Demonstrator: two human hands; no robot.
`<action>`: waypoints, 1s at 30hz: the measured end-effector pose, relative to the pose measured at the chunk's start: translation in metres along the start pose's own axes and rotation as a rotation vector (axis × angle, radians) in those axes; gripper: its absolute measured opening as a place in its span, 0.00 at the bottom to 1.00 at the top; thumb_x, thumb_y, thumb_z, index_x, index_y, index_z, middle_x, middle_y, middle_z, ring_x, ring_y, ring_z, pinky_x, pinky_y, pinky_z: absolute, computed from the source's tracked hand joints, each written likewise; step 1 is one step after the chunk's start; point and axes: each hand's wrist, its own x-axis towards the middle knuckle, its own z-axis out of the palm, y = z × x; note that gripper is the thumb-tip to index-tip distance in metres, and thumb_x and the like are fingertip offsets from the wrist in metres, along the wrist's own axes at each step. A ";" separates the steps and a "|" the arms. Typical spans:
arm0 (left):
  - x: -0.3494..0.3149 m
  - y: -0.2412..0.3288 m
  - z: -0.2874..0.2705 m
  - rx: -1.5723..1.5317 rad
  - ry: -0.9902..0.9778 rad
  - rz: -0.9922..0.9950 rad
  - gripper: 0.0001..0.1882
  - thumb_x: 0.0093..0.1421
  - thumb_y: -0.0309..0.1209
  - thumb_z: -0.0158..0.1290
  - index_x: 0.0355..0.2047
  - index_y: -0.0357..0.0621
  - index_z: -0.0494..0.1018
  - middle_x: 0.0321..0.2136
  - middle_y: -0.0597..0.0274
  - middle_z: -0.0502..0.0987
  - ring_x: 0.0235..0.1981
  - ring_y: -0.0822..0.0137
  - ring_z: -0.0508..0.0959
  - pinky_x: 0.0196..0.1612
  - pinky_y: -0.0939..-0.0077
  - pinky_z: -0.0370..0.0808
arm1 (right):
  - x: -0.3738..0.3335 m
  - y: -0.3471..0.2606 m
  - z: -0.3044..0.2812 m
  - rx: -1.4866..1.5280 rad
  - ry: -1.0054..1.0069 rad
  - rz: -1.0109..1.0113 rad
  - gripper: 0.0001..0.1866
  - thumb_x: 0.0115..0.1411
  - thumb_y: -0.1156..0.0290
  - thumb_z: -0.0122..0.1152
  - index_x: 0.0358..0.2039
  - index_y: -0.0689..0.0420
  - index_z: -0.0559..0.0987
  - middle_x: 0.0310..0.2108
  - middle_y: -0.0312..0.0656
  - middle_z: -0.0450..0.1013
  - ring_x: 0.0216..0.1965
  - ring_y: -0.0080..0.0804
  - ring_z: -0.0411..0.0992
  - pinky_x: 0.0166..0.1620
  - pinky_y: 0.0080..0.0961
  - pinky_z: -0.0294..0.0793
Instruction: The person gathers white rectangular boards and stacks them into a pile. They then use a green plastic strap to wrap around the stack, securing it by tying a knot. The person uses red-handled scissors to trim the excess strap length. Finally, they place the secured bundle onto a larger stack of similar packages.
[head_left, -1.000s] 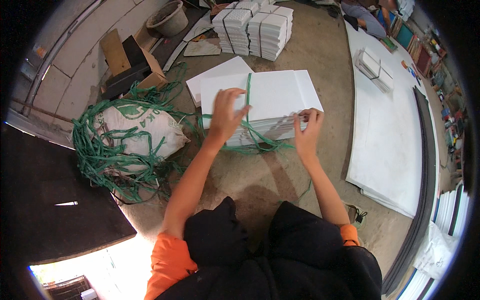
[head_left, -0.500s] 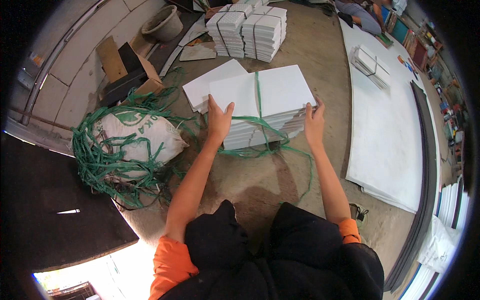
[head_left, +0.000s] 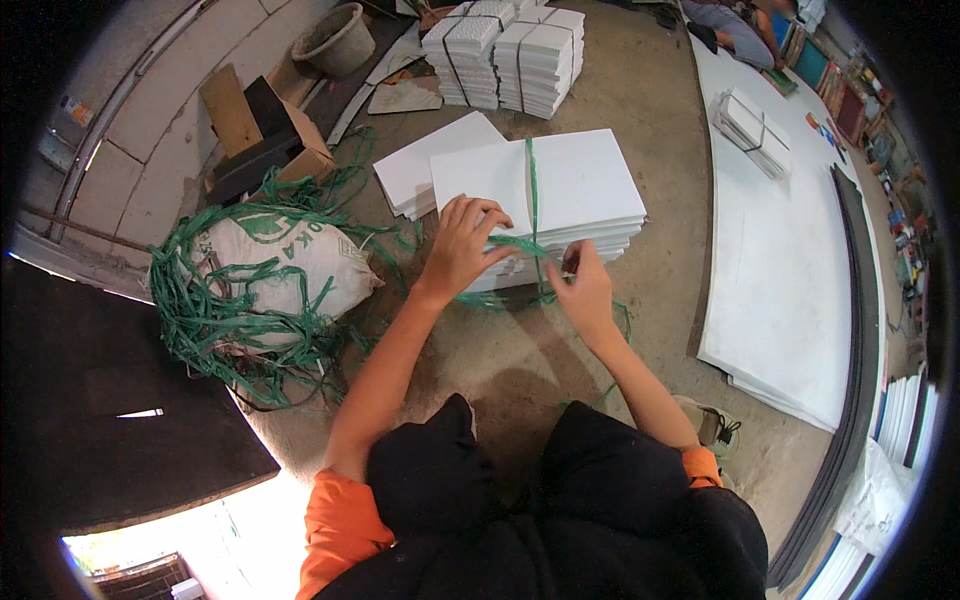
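On the brown concrete floor (head_left: 640, 90), in from its left edge, a white rectangular sheet stack (head_left: 580, 180) lies crosswise ahead; green plastic strap (head_left: 518, 243) spans nearer left hand (head_left: 462, 248) to right hand (head_left: 584, 290), fingers narrowed, grip unclear.

Wide head camera: looked down from above the lap (head_left: 515, 545)
White stack (head_left: 585, 180): showed fairly near, upper middle

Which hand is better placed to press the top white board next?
Probably the left hand: it is at the near edge of the top board. The right hand is lower in view, in front of the stack.
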 end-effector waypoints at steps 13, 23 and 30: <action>0.012 0.001 0.010 -0.240 -0.034 -0.214 0.12 0.52 0.36 0.52 0.27 0.41 0.64 0.24 0.60 0.71 0.25 0.58 0.72 0.28 0.67 0.68 | 0.000 0.017 0.042 0.282 -0.031 0.059 0.15 0.53 0.74 0.53 0.35 0.62 0.58 0.24 0.52 0.69 0.27 0.51 0.70 0.28 0.39 0.67; 0.078 -0.021 -0.006 -0.079 -0.066 -0.140 0.13 0.53 0.38 0.51 0.28 0.41 0.66 0.26 0.57 0.72 0.25 0.54 0.73 0.28 0.63 0.68 | 0.094 -0.028 -0.061 -0.317 -0.145 -0.285 0.09 0.55 0.73 0.47 0.36 0.58 0.63 0.25 0.50 0.72 0.28 0.52 0.70 0.30 0.43 0.69; 0.085 -0.037 0.008 -0.048 -0.080 -0.044 0.15 0.53 0.41 0.50 0.25 0.41 0.69 0.24 0.58 0.73 0.27 0.56 0.74 0.28 0.65 0.71 | 0.138 0.021 -0.088 -0.592 -0.066 -0.243 0.09 0.56 0.65 0.46 0.31 0.54 0.73 0.25 0.49 0.72 0.28 0.49 0.71 0.30 0.40 0.70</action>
